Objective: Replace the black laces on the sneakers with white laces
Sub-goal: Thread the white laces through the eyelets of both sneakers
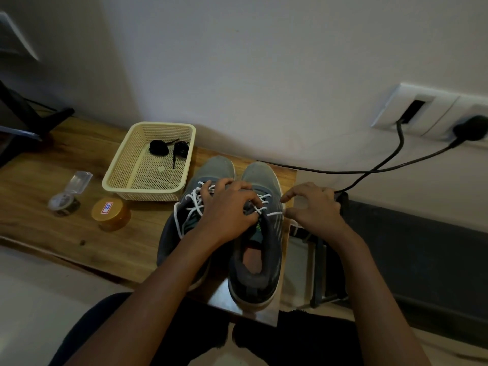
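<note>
Over the sneaker [272, 247], left hand [227, 210] and right hand [314, 207] — fingers [291, 192] curled — pinch white lace [274, 214].

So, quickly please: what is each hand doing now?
Left hand: pinches the white lace at the eyelets.
Right hand: pinches the same lace's free end.
</note>
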`<control>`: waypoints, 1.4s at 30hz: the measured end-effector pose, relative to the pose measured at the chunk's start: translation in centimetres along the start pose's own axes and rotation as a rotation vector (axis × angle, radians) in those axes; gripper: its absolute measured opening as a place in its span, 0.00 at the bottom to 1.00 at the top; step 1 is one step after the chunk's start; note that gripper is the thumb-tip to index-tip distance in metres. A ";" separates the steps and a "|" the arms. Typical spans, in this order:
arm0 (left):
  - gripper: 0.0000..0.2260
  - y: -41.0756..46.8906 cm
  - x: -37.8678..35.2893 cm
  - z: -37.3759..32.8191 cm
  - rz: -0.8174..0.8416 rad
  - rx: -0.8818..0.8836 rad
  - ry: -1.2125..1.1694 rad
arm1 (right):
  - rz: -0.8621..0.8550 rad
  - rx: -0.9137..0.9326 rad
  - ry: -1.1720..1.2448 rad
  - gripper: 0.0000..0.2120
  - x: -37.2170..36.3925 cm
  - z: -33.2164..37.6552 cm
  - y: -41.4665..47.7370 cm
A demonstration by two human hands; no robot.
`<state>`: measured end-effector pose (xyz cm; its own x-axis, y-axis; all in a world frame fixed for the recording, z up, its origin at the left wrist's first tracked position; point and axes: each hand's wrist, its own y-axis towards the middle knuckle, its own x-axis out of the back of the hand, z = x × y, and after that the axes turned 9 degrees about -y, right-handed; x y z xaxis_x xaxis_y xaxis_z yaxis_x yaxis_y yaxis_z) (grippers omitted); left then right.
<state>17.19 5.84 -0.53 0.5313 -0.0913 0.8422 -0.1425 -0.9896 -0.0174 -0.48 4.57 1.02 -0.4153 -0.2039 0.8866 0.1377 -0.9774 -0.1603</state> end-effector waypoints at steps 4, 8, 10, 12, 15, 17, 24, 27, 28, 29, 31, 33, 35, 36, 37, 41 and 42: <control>0.10 0.0 0.0 -0.2 -0.003 0.001 -0.006 | 0.033 0.079 -0.044 0.03 -0.3 0.7 -0.1; 0.10 -0.1 0.1 -0.2 -0.007 0.006 -0.002 | 0.051 0.077 -0.089 0.06 -0.6 0.5 0.0; 0.10 0.0 0.1 -0.2 -0.006 0.011 -0.001 | 0.020 0.045 -0.104 0.05 -0.2 -0.1 0.1; 0.10 0.0 0.0 -0.1 -0.001 0.014 0.000 | 0.024 0.021 -0.091 0.06 0.0 -0.7 0.2; 0.10 0.1 -0.1 0.0 0.005 0.007 0.012 | 0.083 0.037 0.052 0.09 -0.2 -1.0 0.5; 0.09 0.3 0.0 0.2 0.012 0.003 0.000 | 0.066 0.045 0.158 0.09 0.3 -0.8 0.5; 0.09 0.0 3.1 -2.1 -0.125 -0.042 -0.897 | -0.160 0.168 0.642 0.09 5.0 2.0 -1.2; 0.09 -1.1 4.8 -4.2 -0.087 -0.093 -1.170 | -0.238 0.250 0.733 0.08 6.6 3.8 -2.3; 0.09 -1.4 5.1 -4.8 -0.077 -0.125 -1.210 | -0.262 0.276 0.764 0.07 7.1 4.4 -2.7; 0.09 -1.7 5.3 -5.4 -0.079 -0.159 -1.224 | -0.281 0.298 0.798 0.07 7.5 5.0 -3.1; 0.08 -2.0 5.6 -6.2 -0.114 -0.222 -1.239 | -0.306 0.323 0.868 0.06 8.1 6.0 -3.8; 0.06 -2.2 6.1 -6.8 -0.177 -0.266 -1.281 | -0.325 0.334 0.935 0.06 8.4 6.7 -4.2; 0.05 -2.2 6.7 -7.1 -0.274 -0.316 -1.271 | -0.324 0.349 1.036 0.07 8.5 7.3 -4.4; 0.04 -2.2 7.0 -7.3 -0.318 -0.341 -1.253 | -0.317 0.348 1.096 0.06 8.5 7.6 -4.4; 0.04 -2.2 7.2 -7.5 -0.356 -0.360 -1.236 | -0.316 0.339 1.146 0.06 8.5 7.9 -4.3; 0.05 -2.2 7.3 -8.1 -0.443 -0.392 -1.209 | -0.360 0.246 1.193 0.06 8.3 8.6 -4.1; 0.04 -2.2 7.2 -8.0 -0.450 -0.389 -1.207 | -0.358 0.233 1.196 0.05 8.1 8.6 -4.0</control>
<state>14.59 8.22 9.89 0.9637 -0.0078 -0.2667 0.1189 -0.8823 0.4554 3.34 7.31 12.63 -0.9947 0.0273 -0.0990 -0.0461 -0.9800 0.1936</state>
